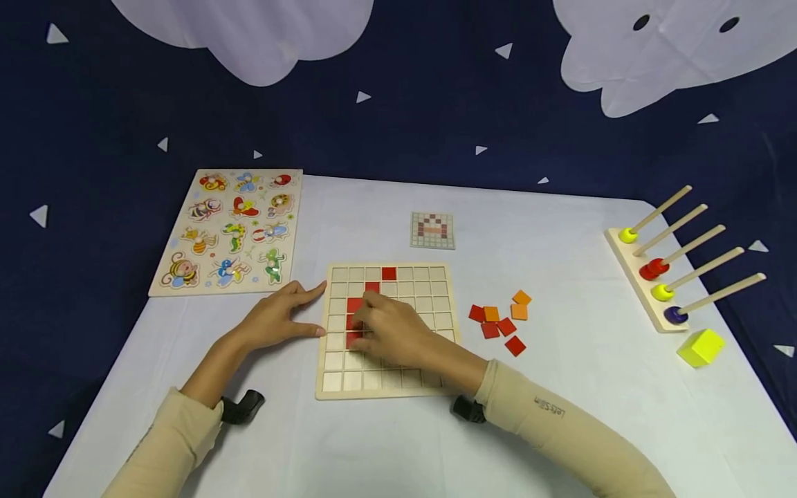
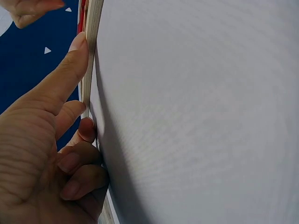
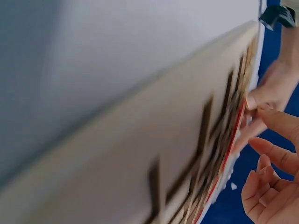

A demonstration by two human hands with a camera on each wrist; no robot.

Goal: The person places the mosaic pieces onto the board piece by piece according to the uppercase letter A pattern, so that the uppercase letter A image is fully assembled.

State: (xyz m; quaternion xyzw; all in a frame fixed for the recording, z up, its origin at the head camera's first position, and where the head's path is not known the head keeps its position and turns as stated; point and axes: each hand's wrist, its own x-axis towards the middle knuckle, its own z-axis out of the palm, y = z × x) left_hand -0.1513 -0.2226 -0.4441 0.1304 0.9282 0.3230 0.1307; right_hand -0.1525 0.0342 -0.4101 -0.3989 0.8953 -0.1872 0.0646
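Observation:
A wooden grid board (image 1: 423, 274) lies on the white table. Red square tiles (image 1: 389, 274) fill several of its cells in a stepped line running down the left part. My right hand (image 1: 401, 332) is over the board, thumb and forefinger at the lower red tiles (image 1: 353, 304); the right wrist view shows the two fingertips apart. At the board's left edge, my left hand (image 1: 274, 319) touches the rim with thumb and forefinger extended. In the left wrist view its thumb (image 2: 74, 56) rests along the board's side, and the lower fingers are loosely bent.
Loose red tiles (image 1: 490, 330) and orange tiles (image 1: 519, 312) lie right of the board. Behind it is a small pattern card (image 1: 440, 243). An insect peg puzzle (image 1: 249, 238) sits back left; a peg stand (image 1: 644, 280) and yellow cube (image 1: 701, 347) stand at right.

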